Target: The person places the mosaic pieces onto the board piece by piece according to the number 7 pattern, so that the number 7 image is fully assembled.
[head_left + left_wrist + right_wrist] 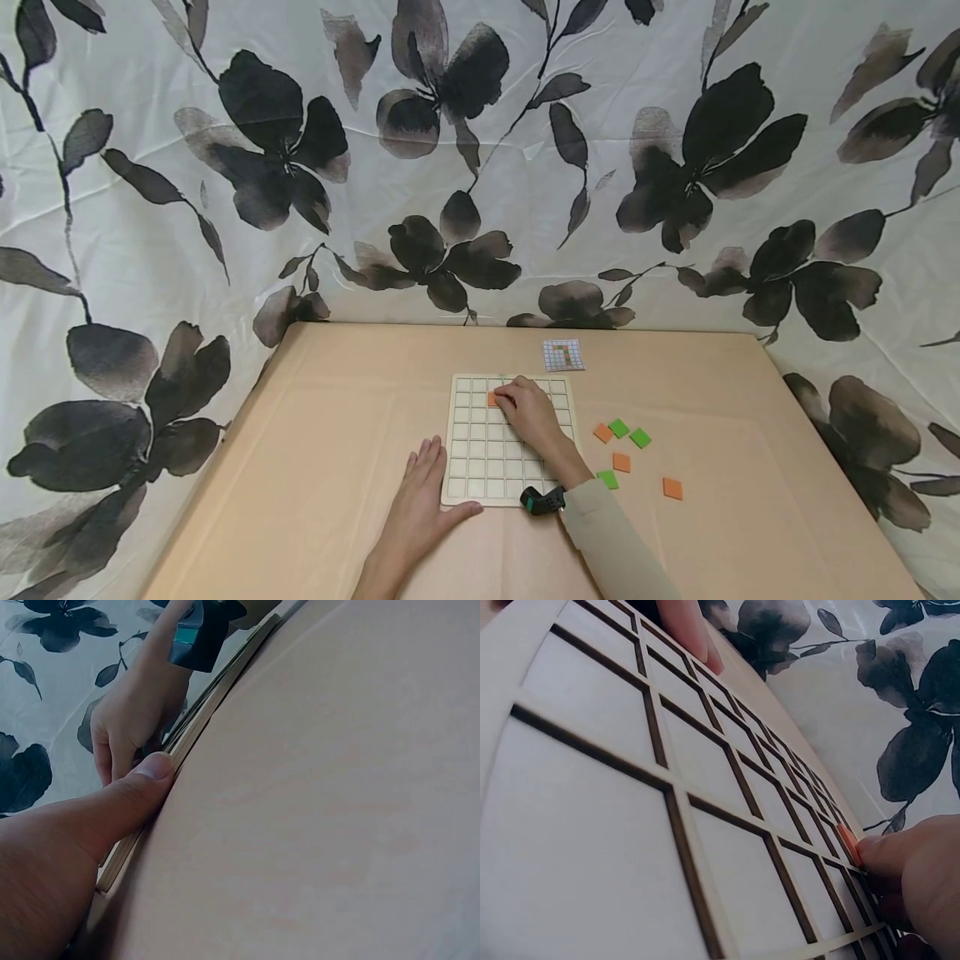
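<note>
A pale wooden grid board [477,471] with square cells lies on the table. My right hand [531,415] reaches over it and pinches an orange square tile [492,399] at a cell near the board's far edge. In the right wrist view the thumb is against that orange tile [847,844], low over the grid; the other fingertips are partly hidden. Along the board's left side rests my left hand [426,492], fingers straight and thumb stretched along the near edge. The left wrist view shows this thumb [127,799] touching the board's edge [217,697].
Loose tiles lie right of the board, among them an orange tile [672,488] and a green tile [641,437]. Behind the board is a small card [563,355] printed with a coloured grid pattern. A flower-patterned cloth [525,167] hangs beyond the table [360,392].
</note>
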`<state>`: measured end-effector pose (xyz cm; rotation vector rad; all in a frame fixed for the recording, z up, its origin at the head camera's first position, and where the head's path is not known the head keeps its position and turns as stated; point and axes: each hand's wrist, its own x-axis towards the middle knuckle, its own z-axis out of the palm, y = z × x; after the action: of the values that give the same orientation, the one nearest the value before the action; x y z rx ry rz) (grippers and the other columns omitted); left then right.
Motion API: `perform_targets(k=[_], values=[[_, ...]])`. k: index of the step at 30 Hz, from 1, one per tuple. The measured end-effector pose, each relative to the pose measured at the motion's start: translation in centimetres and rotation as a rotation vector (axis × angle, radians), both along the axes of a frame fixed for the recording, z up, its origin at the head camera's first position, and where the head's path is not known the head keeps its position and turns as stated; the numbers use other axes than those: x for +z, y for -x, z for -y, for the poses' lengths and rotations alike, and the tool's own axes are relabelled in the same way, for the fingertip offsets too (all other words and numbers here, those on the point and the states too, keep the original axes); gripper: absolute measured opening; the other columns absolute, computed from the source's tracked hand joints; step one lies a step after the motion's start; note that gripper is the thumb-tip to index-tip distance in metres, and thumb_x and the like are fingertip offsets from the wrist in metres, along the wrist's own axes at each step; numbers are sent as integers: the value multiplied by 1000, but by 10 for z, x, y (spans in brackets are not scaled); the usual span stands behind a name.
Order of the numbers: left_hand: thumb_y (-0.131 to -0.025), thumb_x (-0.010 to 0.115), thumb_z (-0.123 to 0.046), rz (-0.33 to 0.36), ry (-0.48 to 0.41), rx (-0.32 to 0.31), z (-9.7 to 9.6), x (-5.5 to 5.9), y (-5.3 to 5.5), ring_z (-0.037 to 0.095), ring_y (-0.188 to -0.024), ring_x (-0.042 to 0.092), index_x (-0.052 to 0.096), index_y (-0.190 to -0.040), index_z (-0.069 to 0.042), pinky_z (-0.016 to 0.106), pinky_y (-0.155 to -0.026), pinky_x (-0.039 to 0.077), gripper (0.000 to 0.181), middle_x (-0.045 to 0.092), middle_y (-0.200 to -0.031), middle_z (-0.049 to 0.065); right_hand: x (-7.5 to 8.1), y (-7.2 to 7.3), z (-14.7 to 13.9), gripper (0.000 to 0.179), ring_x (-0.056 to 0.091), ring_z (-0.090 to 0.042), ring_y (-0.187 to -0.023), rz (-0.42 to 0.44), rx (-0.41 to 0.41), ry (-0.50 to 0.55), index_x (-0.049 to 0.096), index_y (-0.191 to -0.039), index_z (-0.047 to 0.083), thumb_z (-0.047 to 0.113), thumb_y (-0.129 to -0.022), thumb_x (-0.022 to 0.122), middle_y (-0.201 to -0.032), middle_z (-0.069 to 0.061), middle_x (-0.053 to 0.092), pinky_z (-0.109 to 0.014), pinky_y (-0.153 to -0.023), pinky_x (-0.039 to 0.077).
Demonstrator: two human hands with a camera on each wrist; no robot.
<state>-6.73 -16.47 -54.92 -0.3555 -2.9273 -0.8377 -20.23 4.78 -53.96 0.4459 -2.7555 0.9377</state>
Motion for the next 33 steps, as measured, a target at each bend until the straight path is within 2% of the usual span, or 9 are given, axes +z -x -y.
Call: perform_targets(k=[11,17,23,33], values=[[-75,70,-70,8,-7,-3,0,2,0,32,-154,25,39,-150,5,43,-131,17,111,34,-161,20,8,-3,-3,22,53,-9,-77,79,5,43,74,-113,8,22,-96,68,-93,0,65,-22,-64,49],[-76,70,-70,5,-4,-2,0,3,0,32,-154,25,39,-150,5,44,-131,17,111,34,-161,20,12,-5,-5,24,52,-8,-76,78,20,63,73,-115,6,21,-96,68,-90,0,63,-20,-63,48],[-76,70,-70,4,-11,-4,1,2,-1,33,-154,25,38,-150,6,45,-131,18,111,33,-161,21,14,-9,-9,27,54,-9,-78,68,13,72,73,-116,6,22,-96,67,-92,0,63,-22,-65,51],[-75,71,-70,-5,-11,-6,1,1,-2,33,-154,26,39,-150,5,44,-131,17,111,34,-161,21,19,-16,-15,28,60,-13,-88,87,-17,89,72,-118,8,25,-96,67,-99,0,64,-31,-76,58]])
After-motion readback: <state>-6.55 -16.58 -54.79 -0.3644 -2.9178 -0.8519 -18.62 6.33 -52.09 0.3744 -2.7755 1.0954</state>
